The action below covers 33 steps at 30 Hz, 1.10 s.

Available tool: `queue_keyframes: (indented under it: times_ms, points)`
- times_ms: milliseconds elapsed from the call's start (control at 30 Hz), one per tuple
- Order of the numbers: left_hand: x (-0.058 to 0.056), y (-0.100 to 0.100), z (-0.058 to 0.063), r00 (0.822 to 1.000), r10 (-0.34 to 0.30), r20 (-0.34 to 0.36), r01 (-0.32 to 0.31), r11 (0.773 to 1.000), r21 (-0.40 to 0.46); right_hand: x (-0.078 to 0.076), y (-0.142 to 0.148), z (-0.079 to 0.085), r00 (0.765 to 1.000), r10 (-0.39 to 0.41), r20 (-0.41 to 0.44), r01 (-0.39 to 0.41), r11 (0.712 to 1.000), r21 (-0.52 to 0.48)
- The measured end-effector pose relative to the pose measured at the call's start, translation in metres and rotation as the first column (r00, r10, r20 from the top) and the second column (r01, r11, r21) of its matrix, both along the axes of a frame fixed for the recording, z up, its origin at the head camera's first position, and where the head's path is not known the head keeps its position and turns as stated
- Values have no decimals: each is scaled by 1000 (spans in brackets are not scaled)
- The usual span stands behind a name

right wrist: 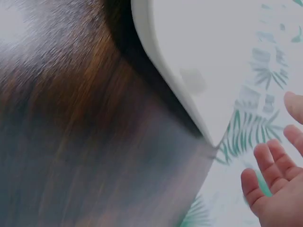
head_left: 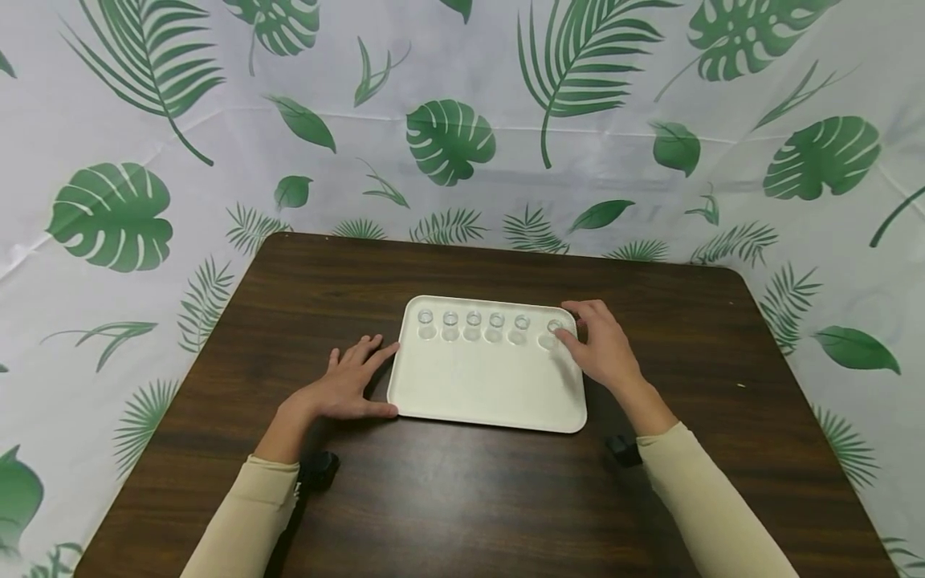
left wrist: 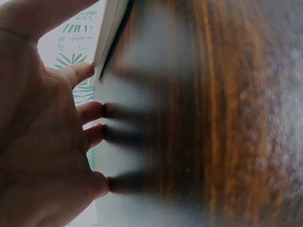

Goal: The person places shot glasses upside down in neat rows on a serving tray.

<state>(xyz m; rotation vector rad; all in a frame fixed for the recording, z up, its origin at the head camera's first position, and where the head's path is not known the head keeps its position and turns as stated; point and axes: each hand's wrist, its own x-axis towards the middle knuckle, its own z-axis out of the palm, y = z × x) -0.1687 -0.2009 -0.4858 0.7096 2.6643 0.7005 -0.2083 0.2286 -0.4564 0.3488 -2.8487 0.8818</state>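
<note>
A white rectangular tray [head_left: 484, 385] lies on the table. Along its far side stand several small clear jars [head_left: 473, 319] in a row, the rightmost jar [head_left: 554, 327] a little apart from the others. My left hand [head_left: 350, 385] spreads beside the tray's left edge, with index finger and thumb right at the rim. Its other fingertips meet the tabletop in the left wrist view. Over the tray's right far corner, my right hand [head_left: 603, 345] has its thumb at the rightmost jar and its fingers beyond it. In the right wrist view, its fingers [right wrist: 267, 165] look loosely bent and spread.
The dark wood-grain table [head_left: 462, 498] extends around the tray. Behind and beside it hangs a white cloth [head_left: 347, 201] with green leaf prints. A tiny pale scrap [head_left: 740, 385] lies on the right of the table.
</note>
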Motion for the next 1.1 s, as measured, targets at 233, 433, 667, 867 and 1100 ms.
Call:
queue_keyframes:
  times_ms: [233,433,667,867,1100]
  points:
    - [-1,-1,0,1000,0,0,0,1000,-4,16,27,2,995,-41,-95,30,994,-109]
    - [-2,0,2,1000,-1,5,1,1000,-12,30,44,1,981,-102,-164,77,986,-147]
    - [-4,2,6,1000,-4,17,4,999,39,41,54,7,961,-132,-242,93,982,-165]
    - [-6,-3,8,1000,4,17,-6,994,114,51,63,11,962,-121,-246,93,988,-122]
    - [-5,-19,20,989,69,-127,-53,990,129,57,80,17,977,-96,-191,97,995,-5]
